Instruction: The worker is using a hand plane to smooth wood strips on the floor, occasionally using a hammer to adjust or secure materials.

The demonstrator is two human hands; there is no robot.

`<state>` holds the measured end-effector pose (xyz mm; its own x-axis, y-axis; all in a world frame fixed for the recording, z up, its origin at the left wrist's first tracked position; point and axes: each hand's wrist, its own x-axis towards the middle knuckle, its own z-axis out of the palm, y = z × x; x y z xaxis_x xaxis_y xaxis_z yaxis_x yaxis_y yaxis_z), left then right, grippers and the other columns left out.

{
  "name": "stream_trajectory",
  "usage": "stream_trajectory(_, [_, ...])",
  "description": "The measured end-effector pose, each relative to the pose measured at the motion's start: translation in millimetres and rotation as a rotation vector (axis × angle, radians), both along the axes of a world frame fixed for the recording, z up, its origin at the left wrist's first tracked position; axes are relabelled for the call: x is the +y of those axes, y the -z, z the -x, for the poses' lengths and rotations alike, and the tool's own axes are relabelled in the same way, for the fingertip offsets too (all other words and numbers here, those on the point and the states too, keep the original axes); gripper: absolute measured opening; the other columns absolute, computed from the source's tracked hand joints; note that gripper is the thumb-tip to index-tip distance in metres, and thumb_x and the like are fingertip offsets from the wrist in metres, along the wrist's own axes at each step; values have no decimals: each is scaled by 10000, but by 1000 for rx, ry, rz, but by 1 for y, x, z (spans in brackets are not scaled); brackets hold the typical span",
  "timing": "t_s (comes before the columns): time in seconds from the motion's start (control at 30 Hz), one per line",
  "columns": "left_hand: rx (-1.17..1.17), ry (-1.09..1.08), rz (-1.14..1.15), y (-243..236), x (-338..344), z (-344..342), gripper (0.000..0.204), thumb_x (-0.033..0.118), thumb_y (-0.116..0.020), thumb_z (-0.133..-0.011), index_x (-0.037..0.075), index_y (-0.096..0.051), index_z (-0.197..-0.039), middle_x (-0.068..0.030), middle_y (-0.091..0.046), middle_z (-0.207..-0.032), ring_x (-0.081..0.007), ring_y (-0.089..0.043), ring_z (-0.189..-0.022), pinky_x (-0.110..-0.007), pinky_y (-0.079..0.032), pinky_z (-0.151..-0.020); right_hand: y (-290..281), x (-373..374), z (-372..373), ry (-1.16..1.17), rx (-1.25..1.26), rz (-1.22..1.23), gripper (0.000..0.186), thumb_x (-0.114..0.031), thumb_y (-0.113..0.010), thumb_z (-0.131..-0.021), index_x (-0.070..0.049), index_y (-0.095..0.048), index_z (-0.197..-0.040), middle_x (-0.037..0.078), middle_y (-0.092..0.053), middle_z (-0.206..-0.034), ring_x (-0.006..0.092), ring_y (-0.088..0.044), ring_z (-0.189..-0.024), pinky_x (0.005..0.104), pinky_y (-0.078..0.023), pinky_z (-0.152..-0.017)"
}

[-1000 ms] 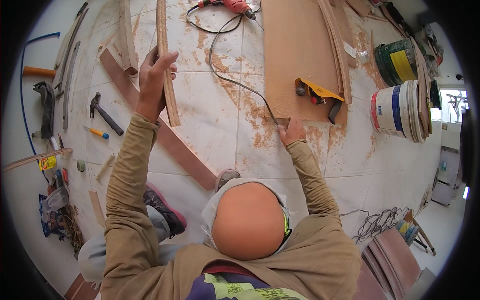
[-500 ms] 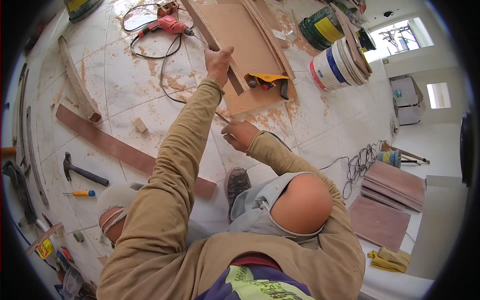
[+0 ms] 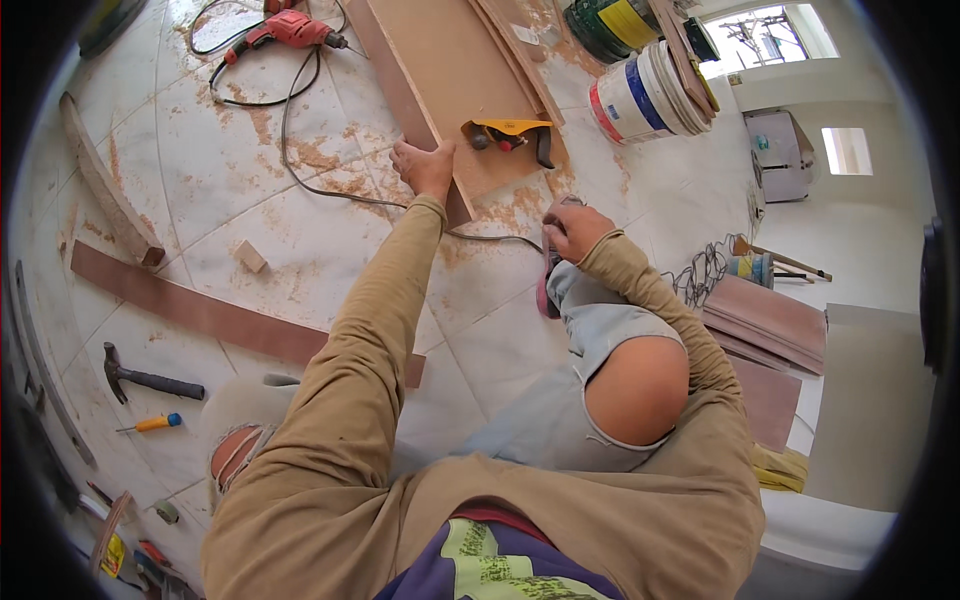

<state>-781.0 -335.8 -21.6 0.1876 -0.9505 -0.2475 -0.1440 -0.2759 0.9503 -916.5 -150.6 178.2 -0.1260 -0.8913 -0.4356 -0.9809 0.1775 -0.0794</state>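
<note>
A: Where is the left hand [image 3: 425, 168], and what has it got?
B: It is at the near end of the narrow board [image 3: 392, 80]; the fingers curl partly closed over the left side, with the thumb toward the right, so it has hold of that board;
A: And where does the board lie?
B: It runs away to the far edge of view, along the left side of the wide board [image 3: 465, 80]; the yellow and black plane [image 3: 510, 130] lies on the near end of the wide board, just right of the left hand;
A: The right hand [image 3: 578, 230]?
B: It is over the shoe [image 3: 549, 285], near the black cord [image 3: 350, 196]; its fingers are bent, and I cannot tell how far they close or whether they hold anything;
A: What lies to the left?
B: On the tiled floor [image 3: 480, 330], the red drill [image 3: 292, 29] is far off; nearer are a small wood block [image 3: 250, 257], a long brown strip [image 3: 200, 305], a hammer [image 3: 150, 379] and a screwdriver [image 3: 155, 423]; to the far right are a white bucket [image 3: 640, 97] and a green bucket [image 3: 605, 28]
</note>
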Motion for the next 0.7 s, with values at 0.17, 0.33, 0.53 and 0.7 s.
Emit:
stream_trajectory(0.17, [-148, 23, 166, 17, -19, -12, 830, 304, -831, -660, -87, -471, -1298, -252, -536, -1259, -375, -516, -1213, -441, -424, -1059, 49, -67, 38, 159, -453, 368, 318, -299, -713, -858, -34, -720, -1033, 175, -734, -924, 310, -722, -860, 422, -566, -803])
stream_trajectory(0.33, [-151, 103, 183, -4, -29, 1, 809, 279, -845, -714, -98, -472, -1325, -221, -630, -1208, -289, -647, -1068, -373, -522, -939, 116, -186, 201, 277, -13, 736, 756, -412, -823, -729, -51, -562, -1340, 237, -617, -1239, 377, -599, -1189, 447, -506, -986])
stream_trajectory(0.53, [-2, 45, 136, -8, -31, 36, 735, 206, -817, -765, -90, -466, -1339, -172, -622, -1221, -223, -633, -1072, -331, -524, -927, 176, -270, 271, 380, -74, 289, 1131, -481, -875, -620, -67, -315, -1511, 262, -519, -1397, 409, -520, -1303, 505, -442, -1084])
stream_trajectory(0.7, [151, 1, 65, -37, -44, 51, 724, 181, -807, -779, -83, -456, -1354, -162, -608, -1233, -203, -628, -1060, -315, -523, -925, 195, -310, 299, 286, -224, 81, 1165, -399, -915, -583, 32, -332, -1494, 256, -641, -1256, 396, -626, -1193, 460, -502, -1028])
